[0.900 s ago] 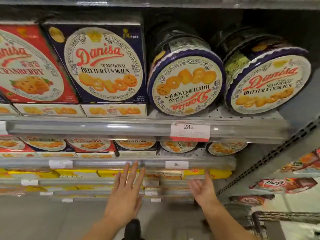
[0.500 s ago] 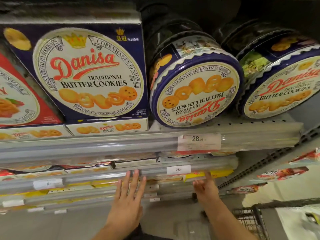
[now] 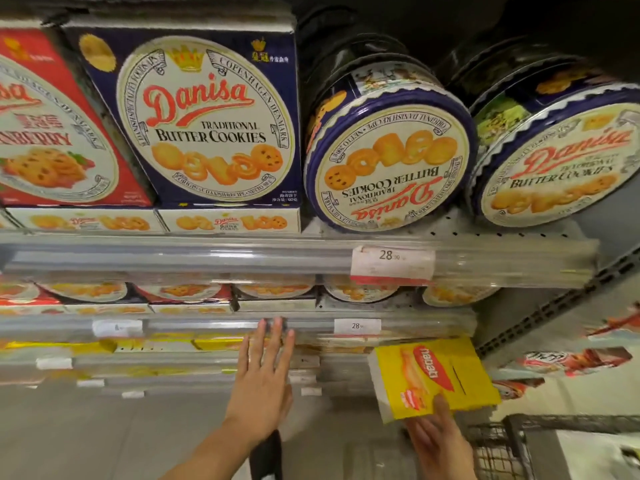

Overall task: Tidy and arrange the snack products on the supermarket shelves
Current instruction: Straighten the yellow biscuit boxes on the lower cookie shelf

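My right hand (image 3: 437, 434) grips a yellow wafer box (image 3: 433, 375) by its lower edge, thumb on its front, out in front of the lower shelf at the right. My left hand (image 3: 261, 379) is flat with straight fingers, its fingertips against the clear rail of the lower shelf (image 3: 214, 325). On the top shelf stand a blue butter cookie box (image 3: 207, 119), a red cranberry cookie box (image 3: 52, 133), a round blue cookie tin (image 3: 388, 157) with its label upside down and a second tin (image 3: 561, 154) to its right.
A price tag reading 28 (image 3: 393, 263) hangs on the upper rail (image 3: 173, 252). More cookie boxes and tins (image 3: 277, 289) fill the middle shelf, yellow boxes (image 3: 214, 342) the one below. A wire basket (image 3: 498, 448) sits at lower right, beside another rack of snack packs (image 3: 571, 362).
My right hand has drawn the yellow box out from the lower shelf and now holds it in front. My left hand stays flat at the rail. The view moved closer and up.
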`<state>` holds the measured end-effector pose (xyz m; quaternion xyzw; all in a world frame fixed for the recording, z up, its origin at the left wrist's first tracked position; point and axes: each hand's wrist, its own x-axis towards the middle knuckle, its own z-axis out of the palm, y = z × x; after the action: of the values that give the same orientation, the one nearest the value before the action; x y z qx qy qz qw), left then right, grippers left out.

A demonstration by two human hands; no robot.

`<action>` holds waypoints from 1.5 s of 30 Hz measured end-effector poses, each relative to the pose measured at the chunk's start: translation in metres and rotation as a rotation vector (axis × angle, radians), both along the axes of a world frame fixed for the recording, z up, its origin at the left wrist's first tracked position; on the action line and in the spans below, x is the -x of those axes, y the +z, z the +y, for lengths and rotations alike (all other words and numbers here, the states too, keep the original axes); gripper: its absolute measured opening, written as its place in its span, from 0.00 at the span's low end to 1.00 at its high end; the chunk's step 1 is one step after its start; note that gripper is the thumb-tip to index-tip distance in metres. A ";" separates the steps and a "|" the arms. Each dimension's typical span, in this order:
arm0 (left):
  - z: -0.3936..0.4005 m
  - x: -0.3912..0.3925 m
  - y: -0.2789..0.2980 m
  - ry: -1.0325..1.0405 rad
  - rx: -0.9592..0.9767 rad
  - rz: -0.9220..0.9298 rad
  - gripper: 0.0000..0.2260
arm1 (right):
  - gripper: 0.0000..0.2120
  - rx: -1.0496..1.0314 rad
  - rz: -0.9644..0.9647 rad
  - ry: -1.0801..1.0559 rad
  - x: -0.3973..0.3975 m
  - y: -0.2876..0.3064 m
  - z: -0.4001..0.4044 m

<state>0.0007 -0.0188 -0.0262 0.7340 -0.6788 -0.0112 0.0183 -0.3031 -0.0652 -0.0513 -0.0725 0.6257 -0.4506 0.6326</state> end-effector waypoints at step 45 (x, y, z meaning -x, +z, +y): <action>0.321 -0.200 0.064 0.426 0.120 1.590 0.30 | 0.39 0.548 0.209 1.454 -0.248 0.076 0.152</action>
<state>0.2008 0.3018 0.0382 0.6177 -0.3091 -0.4874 0.5342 -0.0549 0.0872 0.0247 -0.6596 0.3439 -0.0523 0.6663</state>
